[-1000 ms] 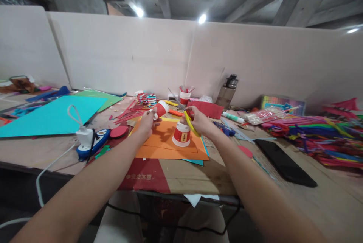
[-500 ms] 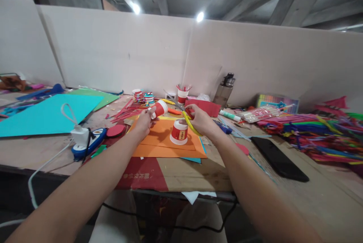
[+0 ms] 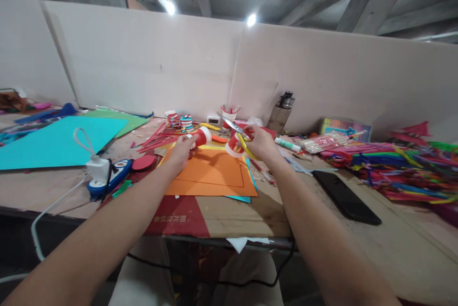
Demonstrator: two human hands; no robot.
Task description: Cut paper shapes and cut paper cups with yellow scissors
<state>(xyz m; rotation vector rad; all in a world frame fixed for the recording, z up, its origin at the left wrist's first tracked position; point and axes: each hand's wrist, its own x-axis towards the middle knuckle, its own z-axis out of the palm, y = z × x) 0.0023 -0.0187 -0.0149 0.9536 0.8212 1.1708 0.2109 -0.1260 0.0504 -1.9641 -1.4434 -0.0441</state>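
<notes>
My left hand (image 3: 183,152) is closed round a red-and-white paper cup (image 3: 203,138), tilted sideways above the left part of the orange paper sheets (image 3: 211,170). In my right hand (image 3: 260,141) is a pair of scissors (image 3: 241,139) with yellow handles, its metal blades pointing up and left. A second red-and-white paper cup (image 3: 233,147) is tilted just behind the scissors, off the paper, at the fingers of my right hand. The handles and fingers partly cover it.
A phone (image 3: 345,197) lies at the right, near colourful pipe cleaners (image 3: 397,168). A power strip (image 3: 110,179), turquoise sheet (image 3: 60,141) and red disc (image 3: 143,163) are at the left. Behind stand a bottle (image 3: 281,113), a small white clock (image 3: 213,119) and a pen cup (image 3: 229,117).
The second paper cup, upright on the orange paper before, is now lifted and tilted at my right hand. The scissors stay in that hand; my left hand still holds its cup.
</notes>
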